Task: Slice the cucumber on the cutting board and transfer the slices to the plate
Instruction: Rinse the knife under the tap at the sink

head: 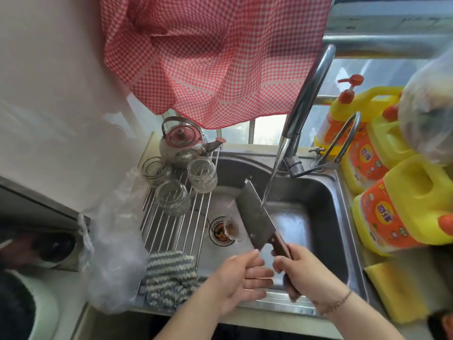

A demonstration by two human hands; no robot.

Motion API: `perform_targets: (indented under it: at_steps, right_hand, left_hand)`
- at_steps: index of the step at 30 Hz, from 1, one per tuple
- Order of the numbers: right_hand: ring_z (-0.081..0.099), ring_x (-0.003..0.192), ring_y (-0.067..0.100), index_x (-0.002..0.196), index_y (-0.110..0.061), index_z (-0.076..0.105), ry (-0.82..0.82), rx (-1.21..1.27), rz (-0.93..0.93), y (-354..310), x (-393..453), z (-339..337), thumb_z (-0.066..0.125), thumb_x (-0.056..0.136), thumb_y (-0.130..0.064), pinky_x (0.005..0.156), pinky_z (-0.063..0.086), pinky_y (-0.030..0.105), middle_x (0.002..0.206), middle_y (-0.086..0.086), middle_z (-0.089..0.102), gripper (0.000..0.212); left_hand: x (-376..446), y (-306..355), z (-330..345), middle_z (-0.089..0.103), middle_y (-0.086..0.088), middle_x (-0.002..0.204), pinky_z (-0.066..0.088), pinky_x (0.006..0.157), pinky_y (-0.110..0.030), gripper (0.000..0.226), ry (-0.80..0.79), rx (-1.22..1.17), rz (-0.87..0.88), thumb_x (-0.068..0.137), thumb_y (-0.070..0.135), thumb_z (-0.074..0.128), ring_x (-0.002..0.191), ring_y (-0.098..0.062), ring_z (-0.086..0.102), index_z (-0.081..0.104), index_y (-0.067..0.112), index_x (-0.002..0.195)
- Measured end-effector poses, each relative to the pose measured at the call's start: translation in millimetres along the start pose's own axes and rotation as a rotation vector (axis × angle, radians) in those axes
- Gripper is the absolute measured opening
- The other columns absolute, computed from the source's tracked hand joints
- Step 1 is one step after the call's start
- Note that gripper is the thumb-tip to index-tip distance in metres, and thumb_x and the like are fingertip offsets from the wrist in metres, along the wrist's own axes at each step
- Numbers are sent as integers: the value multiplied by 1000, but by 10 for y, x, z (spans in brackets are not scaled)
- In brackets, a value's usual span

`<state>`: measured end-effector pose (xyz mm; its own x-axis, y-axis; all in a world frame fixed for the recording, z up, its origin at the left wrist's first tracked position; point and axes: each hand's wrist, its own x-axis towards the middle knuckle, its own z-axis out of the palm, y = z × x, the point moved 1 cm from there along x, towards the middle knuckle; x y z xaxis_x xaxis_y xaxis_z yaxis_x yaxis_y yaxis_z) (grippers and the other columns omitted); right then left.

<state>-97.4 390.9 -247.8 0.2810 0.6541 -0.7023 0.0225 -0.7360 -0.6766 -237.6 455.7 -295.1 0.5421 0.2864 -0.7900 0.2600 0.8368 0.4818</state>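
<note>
A broad cleaver (255,217) with a dark wooden handle is held over the steel sink (326,192), its blade pointing away from me under the running water from the tap (306,99). My right hand (301,271) is shut on the handle. My left hand (242,276) is beside the heel of the blade, fingers extended and apart, thumb tip near the blade's edge; it holds nothing. No cucumber, cutting board or plate is in view.
A drying rack (171,224) over the sink's left holds three glass jars (172,197), a kettle (182,141) and a striped cloth (169,273). Yellow detergent jugs (397,212) and a yellow sponge (397,288) stand on the right. A checked curtain (210,57) hangs above.
</note>
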Motion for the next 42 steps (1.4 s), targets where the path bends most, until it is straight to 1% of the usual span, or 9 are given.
perform_targets:
  at_steps: [5,8,12,21,30,33,36,39,42]
  right_hand:
    - [68,80,20,103,-33,49,527,-961,-282,-10,104,-74,30,96,-59,59,43,32,89,-7,67,33]
    - [66,60,23,100,-30,58,623,-1151,-399,-47,184,8,58,87,-54,46,34,27,77,-3,65,27]
    - [52,36,25,74,-17,67,677,-1224,-399,-32,328,100,93,45,-23,45,18,23,54,4,54,39]
    - [49,36,25,83,-13,71,750,-1231,-409,-42,328,230,93,45,-18,45,19,26,55,5,52,44]
    - [45,35,24,87,-11,72,675,-1229,-376,-6,205,219,95,45,-18,47,19,25,54,5,52,48]
    - [47,32,24,82,-15,69,605,-1162,-328,-2,183,188,92,55,-33,45,15,21,52,2,53,40]
    - [66,61,22,91,-29,57,577,-1080,-235,-61,204,112,55,91,-51,43,27,28,74,-3,67,22]
    - [63,60,19,84,-19,63,345,-460,-142,-35,324,46,40,100,-43,58,51,37,71,-1,70,37]
    - [49,40,23,91,-1,64,154,191,9,24,476,25,41,103,-30,46,43,32,58,6,64,39]
  left_hand:
    - [182,251,-10,72,-11,120,54,94,-42,27,105,-121,187,105,30,48,110,-27,69,62,10,118]
    - [332,377,30,72,-12,120,47,107,-46,36,33,-192,216,108,27,40,118,-29,65,63,6,125]
    - [447,381,20,70,-19,122,41,112,-50,32,10,-283,228,106,15,41,109,-28,68,64,-2,121]
    - [532,413,-28,73,-22,96,63,79,-35,15,53,-489,281,100,-5,47,81,-25,75,61,-2,102]
    - [583,489,-117,73,-13,75,62,61,-28,21,149,-486,275,96,-12,50,65,-18,73,62,0,84]
    - [549,507,-90,75,-12,87,62,74,-31,16,159,-412,332,99,-5,51,75,-17,73,66,1,99]
    - [565,487,-104,75,-3,104,57,88,-31,20,264,-102,476,103,7,51,93,-11,72,67,12,114]
    - [536,414,-138,70,19,109,51,101,-29,21,335,498,711,99,19,58,104,8,64,69,27,115]
    - [480,270,-115,68,21,113,36,112,-29,28,378,904,915,96,32,52,107,14,54,73,26,115]
